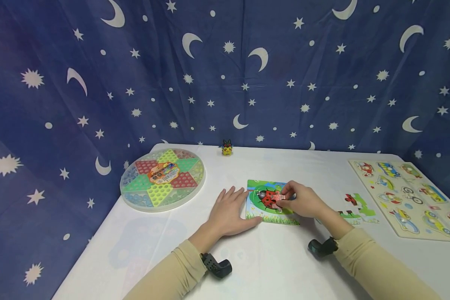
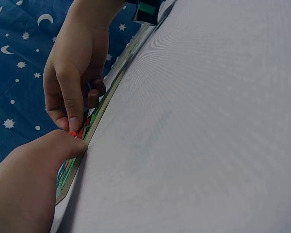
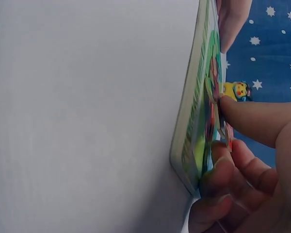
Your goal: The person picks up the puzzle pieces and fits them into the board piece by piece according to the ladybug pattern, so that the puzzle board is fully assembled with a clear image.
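Note:
A ladybug jigsaw puzzle [image 1: 273,219] in a square board lies flat on the white table, with green grass printed along its near edge. My left hand [image 1: 226,214] is spread at the board's left side, its thumb resting on the near left corner. Over the ladybug's right part, my right hand [image 1: 304,201] pinches a reddish puzzle piece [image 3: 227,130] between thumb and fingers. That piece is tilted against the board's face in the right wrist view, and fingers partly hide it. In the left wrist view the left thumb [image 2: 70,145] sits close to the right fingertips.
Several loose puzzle pieces [image 1: 365,205] lie right of the board, partly behind the right wrist. Farther right is a wooden vehicle peg board [image 1: 393,211]. A round Chinese checkers set [image 1: 183,202] stands at the left, and a small yellow toy figure [image 1: 227,149] at the back edge.

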A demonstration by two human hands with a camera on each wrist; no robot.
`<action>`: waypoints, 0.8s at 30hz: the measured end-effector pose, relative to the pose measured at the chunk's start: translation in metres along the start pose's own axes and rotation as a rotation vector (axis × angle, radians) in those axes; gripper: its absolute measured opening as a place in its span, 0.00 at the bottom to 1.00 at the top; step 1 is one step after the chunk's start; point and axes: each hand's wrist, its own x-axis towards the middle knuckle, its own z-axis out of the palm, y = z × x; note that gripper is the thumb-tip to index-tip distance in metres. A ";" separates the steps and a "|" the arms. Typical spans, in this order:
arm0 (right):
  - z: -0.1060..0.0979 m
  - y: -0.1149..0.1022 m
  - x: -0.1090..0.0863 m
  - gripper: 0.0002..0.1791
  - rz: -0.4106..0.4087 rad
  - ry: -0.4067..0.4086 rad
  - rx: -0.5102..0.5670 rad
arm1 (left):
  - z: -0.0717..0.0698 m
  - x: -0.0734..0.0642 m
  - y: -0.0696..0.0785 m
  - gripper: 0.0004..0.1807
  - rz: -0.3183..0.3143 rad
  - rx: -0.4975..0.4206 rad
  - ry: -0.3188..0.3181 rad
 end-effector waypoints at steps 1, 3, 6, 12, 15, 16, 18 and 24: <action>0.001 -0.001 -0.001 0.19 -0.007 0.004 -0.001 | 0.000 0.000 0.000 0.53 -0.001 -0.001 -0.001; 0.003 -0.002 -0.002 0.18 -0.022 0.014 -0.001 | 0.000 0.000 0.000 0.53 -0.002 -0.003 -0.004; 0.006 -0.004 -0.002 0.17 -0.036 0.029 -0.005 | 0.001 0.000 -0.001 0.53 -0.001 -0.001 -0.007; 0.009 -0.010 -0.002 0.17 -0.034 0.039 -0.022 | 0.000 0.000 0.000 0.53 0.000 0.003 -0.006; 0.011 -0.013 -0.001 0.17 -0.019 0.036 -0.033 | 0.000 0.000 0.000 0.53 0.000 0.002 -0.005; 0.012 -0.014 0.000 0.17 -0.012 0.036 -0.036 | 0.000 0.000 0.000 0.53 -0.001 0.003 -0.006; 0.013 -0.016 0.001 0.18 -0.006 0.035 -0.037 | 0.000 0.000 0.000 0.52 -0.001 0.006 -0.004; 0.015 -0.017 0.003 0.17 -0.007 0.034 -0.044 | -0.001 0.000 0.000 0.52 -0.002 0.012 -0.003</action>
